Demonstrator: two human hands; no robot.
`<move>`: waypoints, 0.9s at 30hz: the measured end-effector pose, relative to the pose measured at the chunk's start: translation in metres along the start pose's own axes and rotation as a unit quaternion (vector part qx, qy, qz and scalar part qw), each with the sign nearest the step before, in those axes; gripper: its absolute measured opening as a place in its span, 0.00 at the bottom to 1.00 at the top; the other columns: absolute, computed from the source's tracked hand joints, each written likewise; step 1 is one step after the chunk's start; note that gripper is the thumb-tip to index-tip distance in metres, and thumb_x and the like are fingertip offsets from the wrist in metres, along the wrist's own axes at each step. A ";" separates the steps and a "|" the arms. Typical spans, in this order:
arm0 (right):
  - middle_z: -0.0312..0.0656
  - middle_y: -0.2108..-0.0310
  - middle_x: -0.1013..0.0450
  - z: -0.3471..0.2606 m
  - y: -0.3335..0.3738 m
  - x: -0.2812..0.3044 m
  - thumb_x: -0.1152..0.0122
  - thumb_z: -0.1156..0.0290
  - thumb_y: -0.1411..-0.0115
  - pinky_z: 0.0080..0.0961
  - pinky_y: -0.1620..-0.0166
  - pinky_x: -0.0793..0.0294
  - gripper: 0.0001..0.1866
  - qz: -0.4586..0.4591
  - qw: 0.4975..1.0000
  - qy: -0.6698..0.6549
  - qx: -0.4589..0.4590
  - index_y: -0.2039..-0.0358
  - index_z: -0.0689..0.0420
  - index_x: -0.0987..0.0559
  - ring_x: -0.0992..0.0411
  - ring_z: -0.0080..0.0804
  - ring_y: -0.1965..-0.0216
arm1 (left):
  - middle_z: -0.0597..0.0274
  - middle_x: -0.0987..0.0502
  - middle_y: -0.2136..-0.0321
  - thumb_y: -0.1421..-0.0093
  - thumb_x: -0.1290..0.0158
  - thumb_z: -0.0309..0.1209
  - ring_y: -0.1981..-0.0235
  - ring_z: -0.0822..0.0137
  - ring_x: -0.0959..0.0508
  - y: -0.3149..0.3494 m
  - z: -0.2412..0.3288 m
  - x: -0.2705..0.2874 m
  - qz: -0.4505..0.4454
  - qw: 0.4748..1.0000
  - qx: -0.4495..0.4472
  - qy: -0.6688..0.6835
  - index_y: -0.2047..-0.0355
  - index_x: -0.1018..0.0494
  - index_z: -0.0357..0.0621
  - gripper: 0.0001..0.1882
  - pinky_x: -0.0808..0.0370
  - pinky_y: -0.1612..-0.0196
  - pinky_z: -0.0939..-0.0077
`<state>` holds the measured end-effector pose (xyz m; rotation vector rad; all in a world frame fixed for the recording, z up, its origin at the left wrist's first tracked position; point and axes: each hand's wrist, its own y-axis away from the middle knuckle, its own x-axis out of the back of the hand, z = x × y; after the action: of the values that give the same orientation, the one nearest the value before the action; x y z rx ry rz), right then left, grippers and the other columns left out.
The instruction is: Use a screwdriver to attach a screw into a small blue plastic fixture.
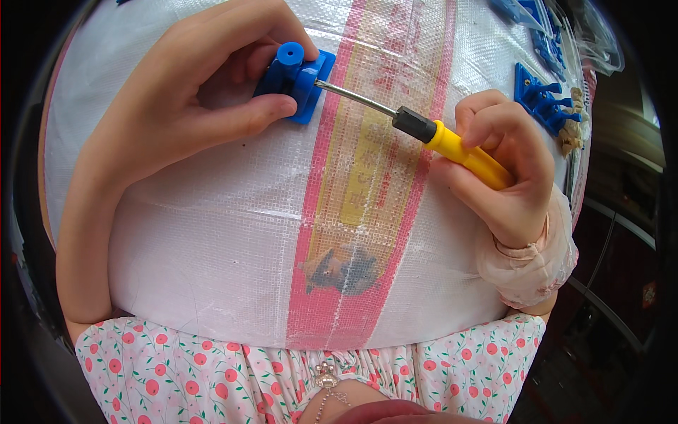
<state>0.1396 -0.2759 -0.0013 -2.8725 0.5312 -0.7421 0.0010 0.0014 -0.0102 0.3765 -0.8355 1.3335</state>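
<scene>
My left hand (233,85) is closed around a blue plastic part (305,85) with a flat square base and a round peg that has a small hole in its end. Thumb and fingers grip it from the left. In my right hand (508,152) is a screwdriver (452,141) with a yellow handle, a black collar and a thin metal shaft. Its shaft points up and left, and the tip meets the right side of the blue part. Whether a screw sits at the tip is hidden.
A white woven sheet (205,247) with a pink-edged printed stripe covers the table. At the right edge lie a blue plastic piece with several hooks (544,99) and a small tan lump (571,131). Behind them are clear plastic bags (597,42) and more blue parts (547,49).
</scene>
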 end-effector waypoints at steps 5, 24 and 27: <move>0.40 0.62 0.29 -0.007 0.004 -0.007 0.33 0.86 0.51 0.07 0.67 0.32 0.19 0.067 0.994 -0.024 -0.077 0.60 0.58 0.28 0.29 0.15 0.69 | 0.64 0.32 0.70 0.49 0.38 0.28 0.68 0.72 0.32 0.002 0.001 -0.001 0.000 1.000 0.006 0.006 0.59 0.28 0.39 0.17 0.36 0.66 0.81; 0.39 0.66 0.26 -0.008 0.004 -0.006 0.33 0.83 0.50 0.10 0.67 0.32 0.23 0.063 0.996 -0.005 -0.065 0.53 0.59 0.28 0.29 0.19 0.72 | 0.64 0.32 0.70 0.50 0.38 0.26 0.67 0.72 0.31 0.006 0.002 -0.002 0.004 1.000 0.000 -0.003 0.59 0.28 0.40 0.17 0.34 0.66 0.81; 0.39 0.67 0.26 -0.023 0.002 -0.008 0.32 0.81 0.50 0.10 0.68 0.32 0.25 0.091 0.976 -0.068 -0.185 0.50 0.60 0.29 0.30 0.18 0.73 | 0.64 0.32 0.70 0.50 0.38 0.27 0.67 0.72 0.31 0.005 0.003 -0.001 0.003 1.000 -0.003 -0.003 0.59 0.28 0.40 0.17 0.35 0.65 0.81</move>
<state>0.1209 -0.2757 0.0151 -3.1152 0.9928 -0.4514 -0.0049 -0.0001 -0.0105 0.3739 -0.8456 1.3360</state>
